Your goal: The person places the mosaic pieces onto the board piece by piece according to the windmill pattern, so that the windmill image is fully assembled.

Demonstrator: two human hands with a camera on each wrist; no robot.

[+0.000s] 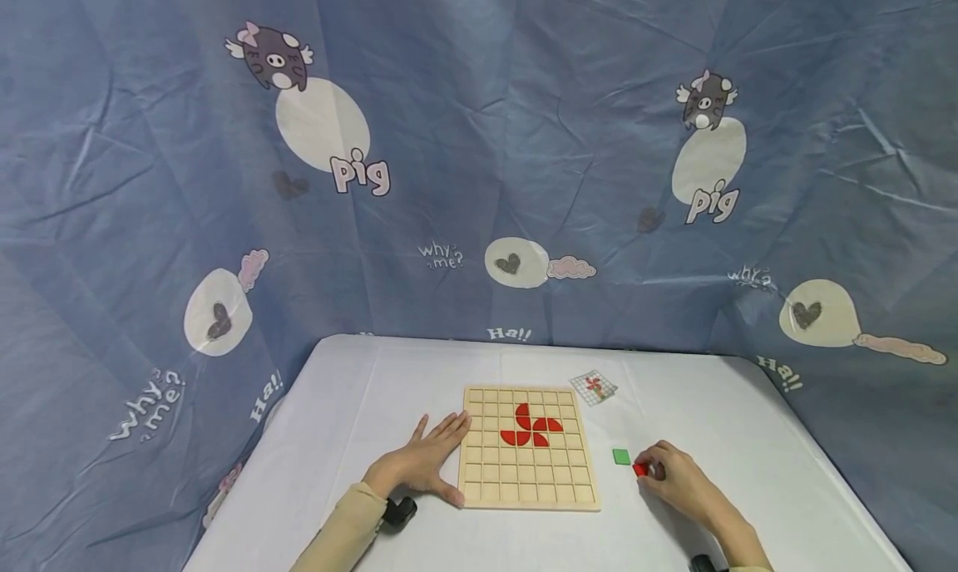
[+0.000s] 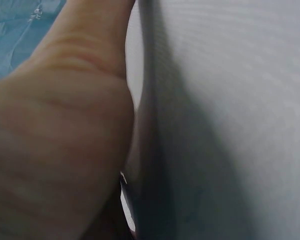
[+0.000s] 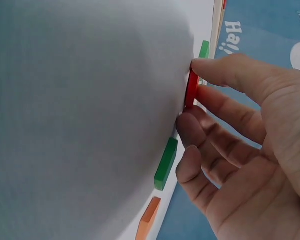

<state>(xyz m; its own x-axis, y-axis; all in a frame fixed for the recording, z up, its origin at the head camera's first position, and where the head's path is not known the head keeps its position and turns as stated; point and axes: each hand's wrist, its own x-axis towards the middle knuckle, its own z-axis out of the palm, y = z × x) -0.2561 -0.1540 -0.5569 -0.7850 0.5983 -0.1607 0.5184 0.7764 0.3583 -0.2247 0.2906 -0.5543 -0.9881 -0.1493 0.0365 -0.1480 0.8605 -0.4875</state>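
A wooden grid board (image 1: 490, 495) lies on the white table, with several red curved pieces (image 1: 540, 425) forming a pinwheel in its cells. My left hand (image 1: 427, 462) rests with fingers spread against the board's left edge; the left wrist view shows mostly the blurred wrist and palm (image 2: 55, 135). Right of the board, my right hand (image 1: 679, 479) pinches a red piece (image 3: 191, 89) between thumb and fingers, close to the tabletop. Just beyond it lies a green square tile (image 1: 621, 456). Another green piece (image 3: 166, 164) and an orange piece (image 3: 148, 219) lie nearby, hidden in the head view.
A small card (image 1: 594, 387) printed with a grid and a coloured pattern lies past the board's upper right corner. Behind the white table (image 1: 419, 372) hangs a blue curtain (image 1: 479, 181) with pig prints.
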